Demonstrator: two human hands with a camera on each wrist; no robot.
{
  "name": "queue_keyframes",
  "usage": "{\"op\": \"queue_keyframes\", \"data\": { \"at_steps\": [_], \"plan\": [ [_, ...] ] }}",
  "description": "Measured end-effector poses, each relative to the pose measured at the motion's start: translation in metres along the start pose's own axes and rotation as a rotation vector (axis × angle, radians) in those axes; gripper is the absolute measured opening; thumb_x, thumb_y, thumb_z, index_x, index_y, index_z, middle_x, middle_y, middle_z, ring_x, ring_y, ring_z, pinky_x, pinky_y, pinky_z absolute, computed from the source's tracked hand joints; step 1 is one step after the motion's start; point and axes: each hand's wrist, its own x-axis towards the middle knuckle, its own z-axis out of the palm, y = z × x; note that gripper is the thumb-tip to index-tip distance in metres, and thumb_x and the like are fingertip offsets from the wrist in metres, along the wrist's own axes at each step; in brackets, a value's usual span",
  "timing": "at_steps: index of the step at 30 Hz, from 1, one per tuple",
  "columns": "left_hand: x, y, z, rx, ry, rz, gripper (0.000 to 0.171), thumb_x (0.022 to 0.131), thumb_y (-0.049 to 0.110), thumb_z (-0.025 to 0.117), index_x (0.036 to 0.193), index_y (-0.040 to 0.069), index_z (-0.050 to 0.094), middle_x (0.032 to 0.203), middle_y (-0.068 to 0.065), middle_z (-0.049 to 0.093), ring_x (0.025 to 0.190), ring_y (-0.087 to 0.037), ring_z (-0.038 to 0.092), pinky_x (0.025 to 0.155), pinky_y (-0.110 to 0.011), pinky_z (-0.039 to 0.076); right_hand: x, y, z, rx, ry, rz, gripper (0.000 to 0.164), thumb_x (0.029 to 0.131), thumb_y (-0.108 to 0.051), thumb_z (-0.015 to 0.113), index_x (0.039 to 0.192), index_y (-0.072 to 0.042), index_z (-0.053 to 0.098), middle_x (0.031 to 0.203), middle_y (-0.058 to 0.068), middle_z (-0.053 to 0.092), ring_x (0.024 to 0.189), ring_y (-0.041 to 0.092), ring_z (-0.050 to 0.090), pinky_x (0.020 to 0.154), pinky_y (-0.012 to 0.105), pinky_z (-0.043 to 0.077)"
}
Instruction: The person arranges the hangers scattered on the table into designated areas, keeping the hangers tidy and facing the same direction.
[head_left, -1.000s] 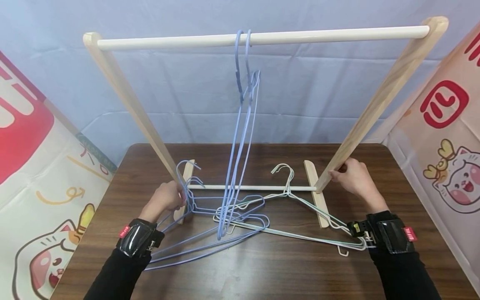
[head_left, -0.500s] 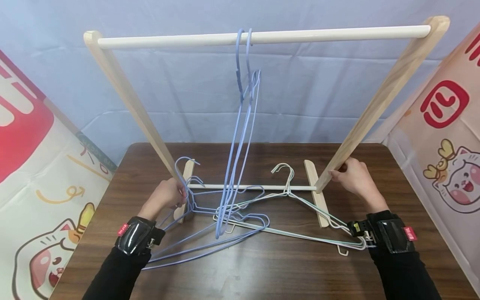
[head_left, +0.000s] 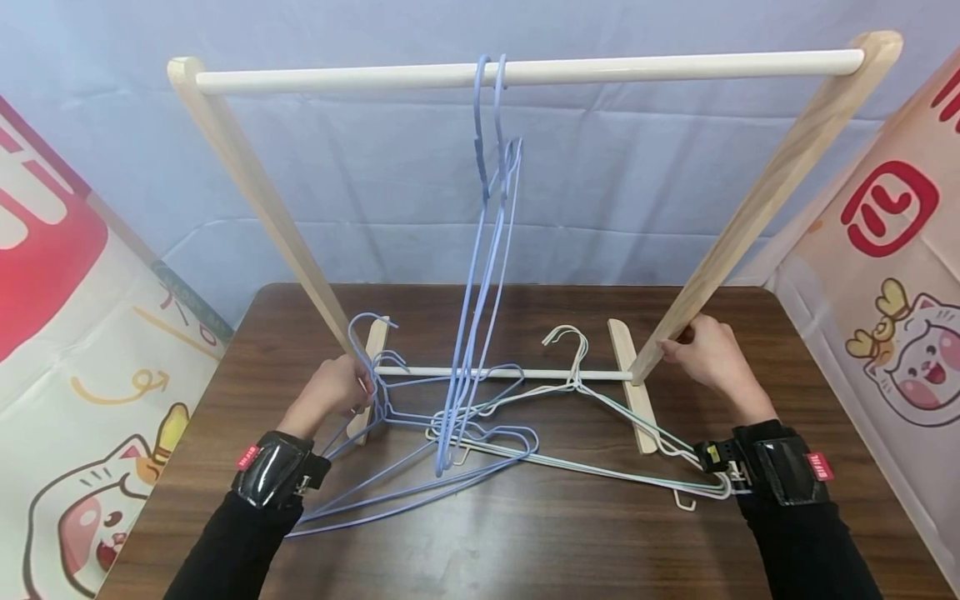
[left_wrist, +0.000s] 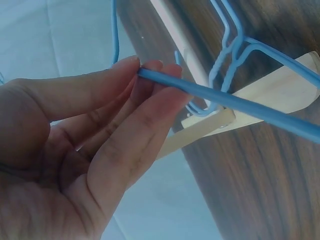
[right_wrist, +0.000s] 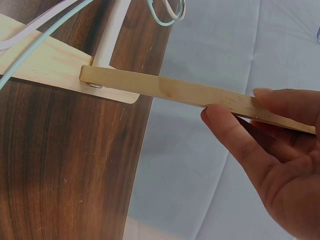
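In the head view, a wooden garment rack (head_left: 525, 73) stands on the table. Two blue hangers (head_left: 478, 292) hang near the middle of its top bar. My left hand (head_left: 333, 392) pinches the wire of another blue hanger (left_wrist: 250, 107) between thumb and fingers, close to the left upright (head_left: 277, 221). Below it, more blue hangers (head_left: 420, 504) lie on the table. My right hand (head_left: 708, 354) grips the lower part of the right upright (right_wrist: 170, 90) between thumb and fingers. White and pale green hangers (head_left: 600, 475) lie between the rack's feet, overlapping the blue ones.
A lower white crossbar (head_left: 540, 374) joins the wooden feet (head_left: 633, 387). The brown table (head_left: 525, 550) ends at a pale blue cloth backdrop (head_left: 375, 175). Printed cloth panels (head_left: 885, 250) stand at both sides.
The right end of the blue hanger in my left hand has risen slightly and shifted a little left. Both hands stay nearly still, the right one on the upright.
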Motion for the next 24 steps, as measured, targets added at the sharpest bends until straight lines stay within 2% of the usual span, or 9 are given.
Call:
{"op": "queue_keyframes", "data": {
  "at_steps": [7, 14, 19, 24],
  "plan": [
    [-0.003, 0.007, -0.005, -0.001, 0.032, 0.015, 0.003, 0.072, 0.000, 0.064, 0.072, 0.002, 0.065, 0.059, -0.002, 0.061, 0.055, -0.017, 0.060, 0.051, -0.025, 0.050, 0.000, 0.000, 0.000, -0.001, -0.001, 0.003, 0.030, 0.089, -0.007, 0.054, 0.107, 0.016, 0.050, 0.092, 0.032, 0.059, 0.082, 0.040, 0.062, 0.053, 0.030, 0.047],
    [-0.006, 0.014, -0.008, -0.113, 0.061, 0.020, 0.006, 0.074, -0.003, 0.063, 0.079, -0.004, 0.066, 0.069, -0.010, 0.066, 0.057, -0.019, 0.063, 0.054, -0.029, 0.053, 0.000, 0.000, 0.000, 0.007, -0.006, 0.006, 0.030, 0.089, -0.007, 0.055, 0.108, 0.016, 0.051, 0.092, 0.031, 0.059, 0.082, 0.040, 0.062, 0.054, 0.030, 0.048],
    [-0.007, 0.017, -0.008, -0.160, 0.068, 0.022, 0.007, 0.075, -0.004, 0.063, 0.082, -0.006, 0.065, 0.073, -0.016, 0.067, 0.056, -0.020, 0.064, 0.055, -0.031, 0.053, 0.000, 0.000, 0.000, 0.011, -0.011, 0.007, 0.030, 0.089, -0.007, 0.054, 0.108, 0.016, 0.050, 0.093, 0.032, 0.059, 0.083, 0.040, 0.062, 0.054, 0.031, 0.048],
    [-0.006, 0.016, -0.007, -0.145, 0.080, 0.007, 0.007, 0.073, -0.005, 0.062, 0.079, -0.005, 0.066, 0.069, -0.011, 0.066, 0.057, -0.019, 0.063, 0.055, -0.030, 0.053, 0.000, 0.001, 0.000, 0.007, -0.011, 0.003, 0.031, 0.089, -0.008, 0.054, 0.109, 0.016, 0.050, 0.093, 0.031, 0.059, 0.081, 0.039, 0.063, 0.054, 0.031, 0.047]
  ]
}}
